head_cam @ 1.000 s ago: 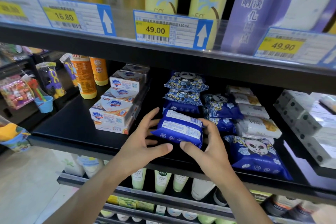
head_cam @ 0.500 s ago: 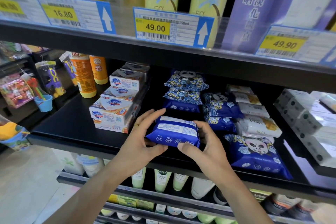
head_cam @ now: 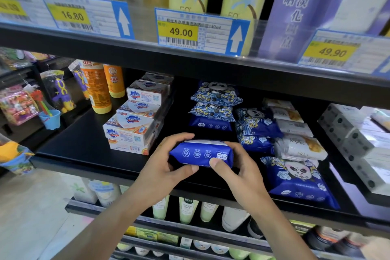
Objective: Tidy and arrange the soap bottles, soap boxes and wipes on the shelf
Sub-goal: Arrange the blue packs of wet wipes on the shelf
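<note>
At the front of the black shelf, both hands hold one blue pack of wipes between them, just above the shelf's front edge. The left hand curls round the pack's left end, fingers over the top and thumb pressed to the near face. The right hand grips the right end the same way, its thumb lying across the white printing on the front. The pack is turned so its long blue side faces outward, showing a row of small white icons.

Behind the held pack, more wipes are stacked in a pile, the upper ones patterned with a panda, a plain blue one at the bottom. Just right of that pile lie further panda packs, and a large one lies flat near the front edge. White packs with pale lettering run back along their right side.

Left of the hands, soap boxes with a blue shield mark are stacked in a stepped row running toward the back. Two orange bottles stand upright beyond them at the left rear. White boxes fill the right end of the shelf. Price tags hang along the shelf above, one reading 49.00, and pale green bottles stand on the shelf below.
</note>
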`<state>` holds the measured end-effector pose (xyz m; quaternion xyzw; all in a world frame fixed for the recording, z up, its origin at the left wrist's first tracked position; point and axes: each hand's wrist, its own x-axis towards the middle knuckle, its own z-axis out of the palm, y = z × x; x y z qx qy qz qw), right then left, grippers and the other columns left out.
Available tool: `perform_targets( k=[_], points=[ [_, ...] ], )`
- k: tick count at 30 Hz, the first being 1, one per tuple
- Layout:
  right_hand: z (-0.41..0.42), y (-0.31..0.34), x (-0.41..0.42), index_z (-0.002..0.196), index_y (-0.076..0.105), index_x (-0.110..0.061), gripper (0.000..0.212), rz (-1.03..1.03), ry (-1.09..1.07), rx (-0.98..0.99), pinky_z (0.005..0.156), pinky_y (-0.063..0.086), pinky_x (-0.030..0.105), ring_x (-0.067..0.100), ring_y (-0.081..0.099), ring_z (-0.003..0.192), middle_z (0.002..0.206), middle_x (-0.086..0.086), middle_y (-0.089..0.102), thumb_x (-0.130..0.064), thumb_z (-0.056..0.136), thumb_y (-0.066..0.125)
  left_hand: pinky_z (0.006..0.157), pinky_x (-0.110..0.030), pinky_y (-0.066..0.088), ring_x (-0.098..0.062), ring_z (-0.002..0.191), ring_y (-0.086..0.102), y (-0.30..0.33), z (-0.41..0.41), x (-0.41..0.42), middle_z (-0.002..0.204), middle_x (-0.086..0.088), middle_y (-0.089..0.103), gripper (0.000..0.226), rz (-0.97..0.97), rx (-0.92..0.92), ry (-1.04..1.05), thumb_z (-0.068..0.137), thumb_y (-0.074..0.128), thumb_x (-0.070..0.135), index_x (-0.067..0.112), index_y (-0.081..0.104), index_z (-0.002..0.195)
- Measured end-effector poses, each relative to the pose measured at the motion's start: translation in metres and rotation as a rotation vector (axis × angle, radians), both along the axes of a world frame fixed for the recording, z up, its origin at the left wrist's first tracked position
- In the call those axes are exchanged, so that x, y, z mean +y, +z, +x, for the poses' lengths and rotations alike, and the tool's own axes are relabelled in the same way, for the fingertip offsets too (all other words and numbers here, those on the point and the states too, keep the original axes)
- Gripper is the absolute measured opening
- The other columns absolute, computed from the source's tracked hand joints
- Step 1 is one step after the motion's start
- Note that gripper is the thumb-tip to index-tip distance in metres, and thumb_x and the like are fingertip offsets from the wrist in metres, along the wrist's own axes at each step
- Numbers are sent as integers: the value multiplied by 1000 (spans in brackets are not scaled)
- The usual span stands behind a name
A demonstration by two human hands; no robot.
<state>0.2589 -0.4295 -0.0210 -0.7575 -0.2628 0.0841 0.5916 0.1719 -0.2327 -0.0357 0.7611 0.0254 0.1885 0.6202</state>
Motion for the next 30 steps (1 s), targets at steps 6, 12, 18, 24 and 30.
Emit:
perform_targets(
  k=[6, 12, 18, 24, 30],
  points=[
    [-3, 3, 1, 104, 70, -31, 16, -2, -17, -7, 87, 48, 24, 6, 69, 100, 103, -13, 76, -43, 94, 72, 92, -29, 56, -13, 115, 64, -1, -1, -1, 130, 9, 65, 57, 21, -2, 21, 88, 83, 17, 45, 61, 132],
    [-5, 3, 2, 114, 69, -40, 32, -21, -33, -81, 88, 50, 21, 8, 68, 103, 110, -14, 74, -63, 94, 60, 91, -18, 51, -5, 119, 64, 4, 0, -2, 124, 13, 70, 48, -37, 18, 36, 87, 80, 26, 31, 61, 131],
    [-3, 1, 2, 134, 56, -46, 52, -72, -55, -154, 100, 50, 32, 6, 61, 120, 129, -20, 61, -65, 87, 65, 95, -13, 50, 2, 114, 65, 10, 1, -8, 119, 18, 74, 40, -84, 27, 42, 87, 75, 32, 30, 64, 125],
    [-8, 8, 0, 134, 56, -39, 44, 4, 7, -59, 99, 48, 27, 1, 65, 116, 121, -23, 71, -43, 93, 69, 89, -11, 49, 1, 109, 68, 12, 0, -11, 116, 17, 76, 38, -59, 54, 48, 89, 73, 35, 27, 64, 124],
    [-4, 5, 0, 146, 48, -40, 55, -16, -20, -14, 110, 46, 36, -1, 60, 124, 127, -24, 68, -26, 98, 70, 91, -20, 53, -1, 112, 69, 11, 0, -9, 117, 17, 76, 36, -68, 112, 55, 89, 70, 44, 31, 63, 121]
  ],
)
